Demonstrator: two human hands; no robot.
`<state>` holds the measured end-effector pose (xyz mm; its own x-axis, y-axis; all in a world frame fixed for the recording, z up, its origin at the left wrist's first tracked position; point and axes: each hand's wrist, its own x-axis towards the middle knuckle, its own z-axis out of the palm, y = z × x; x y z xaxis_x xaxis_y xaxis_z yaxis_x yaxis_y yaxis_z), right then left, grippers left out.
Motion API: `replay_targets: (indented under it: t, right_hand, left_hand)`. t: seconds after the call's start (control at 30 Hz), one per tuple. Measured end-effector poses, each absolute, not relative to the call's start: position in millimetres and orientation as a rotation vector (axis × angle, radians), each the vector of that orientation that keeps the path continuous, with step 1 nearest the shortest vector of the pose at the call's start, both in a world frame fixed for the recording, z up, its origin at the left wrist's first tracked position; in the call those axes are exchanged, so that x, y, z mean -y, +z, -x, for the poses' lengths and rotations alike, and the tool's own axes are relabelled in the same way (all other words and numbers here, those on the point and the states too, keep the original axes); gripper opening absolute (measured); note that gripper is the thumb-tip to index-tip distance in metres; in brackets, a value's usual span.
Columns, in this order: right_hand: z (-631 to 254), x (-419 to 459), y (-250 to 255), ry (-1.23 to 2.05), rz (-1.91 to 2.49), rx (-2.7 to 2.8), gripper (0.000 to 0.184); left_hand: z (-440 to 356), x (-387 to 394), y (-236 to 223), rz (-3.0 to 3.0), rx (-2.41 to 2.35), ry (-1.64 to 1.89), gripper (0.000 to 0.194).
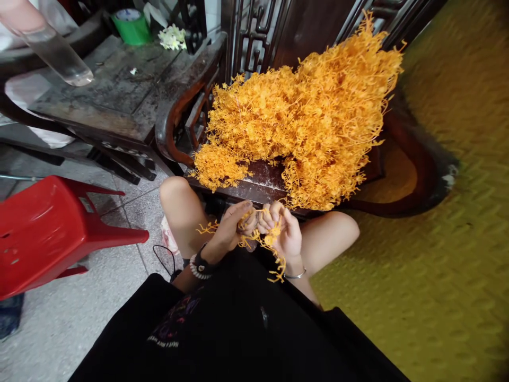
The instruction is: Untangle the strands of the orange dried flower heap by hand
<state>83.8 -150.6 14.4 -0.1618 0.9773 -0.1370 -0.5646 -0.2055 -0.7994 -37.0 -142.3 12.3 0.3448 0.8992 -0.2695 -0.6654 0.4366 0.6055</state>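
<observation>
My left hand (235, 223) and my right hand (287, 231) meet in front of my lap, fingers curled closed. Between them is an orange strand (271, 240) with thin branching tips, gripped from both sides. One end hangs below my right hand, and another bit sticks out left of my left hand. What the fingertips pinch is partly hidden. Just beyond my hands, a big heap of similar orange branching strands (314, 116) covers much of a dark wooden chair seat (265, 178). A smaller clump (220, 166) lies at its left.
On the left stands a red plastic stool (40, 228). A dark wooden table (107, 101) behind it bears green tape (132, 26) and a pale flower cluster (172, 37). At upper left, a clear cylinder (59, 55) is by a person's hand. Yellow textured material (433, 276) spreads along the right.
</observation>
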Motion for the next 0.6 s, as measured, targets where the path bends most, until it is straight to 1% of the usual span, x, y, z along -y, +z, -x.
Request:
replay_targets:
  t: [0.1,0.17,0.27,0.43,0.53,0.6]
  right_hand:
    - [-88,147,17,1.573,0.853,0.785,0.025]
    - [-92,146,18,1.513,0.862,0.793,0.020]
    - [-94,145,20,1.456,0.856,0.793,0.024]
    - [-95,145,21,1.460,0.869,0.800,0.030]
    - [-95,146,21,1.470,0.879,0.820,0.027]
    - [-96,147,20,1.461,0.904,0.845,0.023]
  left_hand:
    - [43,142,13,-0.416,-0.579,1.110,0.052]
    - [45,141,12,-0.420,-0.583,1.126,0.052]
    - [44,141,10,-0.478,-0.637,1.093,0.044]
    - [40,140,10,-0.526,-0.693,1.055,0.033]
    - [40,139,9,-0.542,-0.710,1.029,0.027]
    - [40,139,7,-0.560,-0.742,1.025,0.026]
